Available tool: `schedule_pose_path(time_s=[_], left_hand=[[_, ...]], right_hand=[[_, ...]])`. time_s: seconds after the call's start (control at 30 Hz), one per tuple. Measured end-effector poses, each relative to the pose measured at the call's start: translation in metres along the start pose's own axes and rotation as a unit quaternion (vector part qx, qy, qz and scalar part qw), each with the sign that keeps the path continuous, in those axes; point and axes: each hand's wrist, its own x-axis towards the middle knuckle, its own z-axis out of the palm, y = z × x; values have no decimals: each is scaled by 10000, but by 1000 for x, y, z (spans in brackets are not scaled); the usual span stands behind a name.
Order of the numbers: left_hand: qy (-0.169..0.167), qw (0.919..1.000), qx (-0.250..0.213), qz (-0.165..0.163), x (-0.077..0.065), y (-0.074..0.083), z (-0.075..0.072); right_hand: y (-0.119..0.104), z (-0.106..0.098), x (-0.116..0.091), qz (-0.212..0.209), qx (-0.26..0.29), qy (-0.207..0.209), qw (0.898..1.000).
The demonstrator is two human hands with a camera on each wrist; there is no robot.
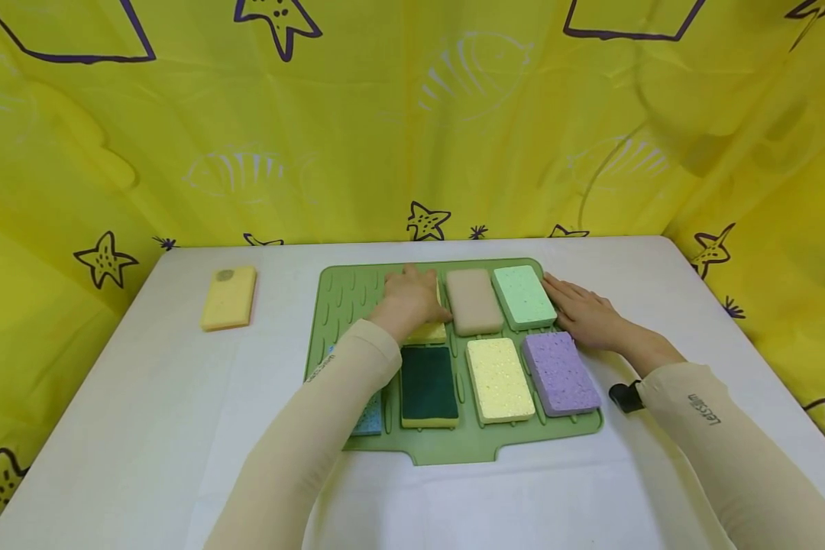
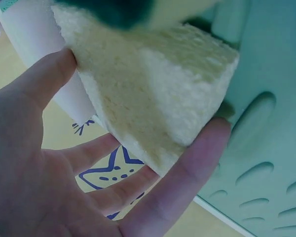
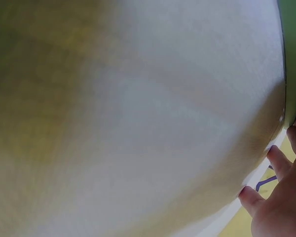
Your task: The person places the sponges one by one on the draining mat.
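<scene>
My left hand (image 1: 409,302) grips a pale yellow sponge (image 1: 428,331) near the back of the green mat (image 1: 347,294). In the left wrist view the thumb lies on one side of that sponge (image 2: 133,94) and the fingers on the other. My right hand (image 1: 587,312) rests at the mat's right edge with fingers extended, beside the mint green sponge (image 1: 525,296). A beige sponge (image 1: 475,302) lies between the two hands. In front of them sit a dark green-topped sponge (image 1: 429,386), a speckled yellow sponge (image 1: 499,380) and a purple sponge (image 1: 561,373).
A blue sponge (image 1: 370,418) is partly hidden under my left forearm. Off the mat, a yellow sponge (image 1: 228,299) with a round mark lies at the left on the white table (image 1: 144,428). A yellow patterned curtain (image 1: 357,137) stands behind the table.
</scene>
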Motion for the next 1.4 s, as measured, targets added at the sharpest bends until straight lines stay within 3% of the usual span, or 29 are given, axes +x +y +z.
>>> schedule_pose_path(time_s=[0.23,0.6,0.97,1.4], left_hand=[[-124,9991,-383,-151,-4,-3,-4],[81,9991,-358,217,-3,-22,-14],[471,9951,-704,508,-6,-65,-16],[916,9870,-1226,487,-20,-119,-5]], right_hand=[[-3,-1,1,9,-8,-34,10000],[-1,-1,-1,7,-50,-50,10000],[-3,-1,-3,-17,-36,-10,10000],[-4,-2,-1,-30,-75,-54,10000]])
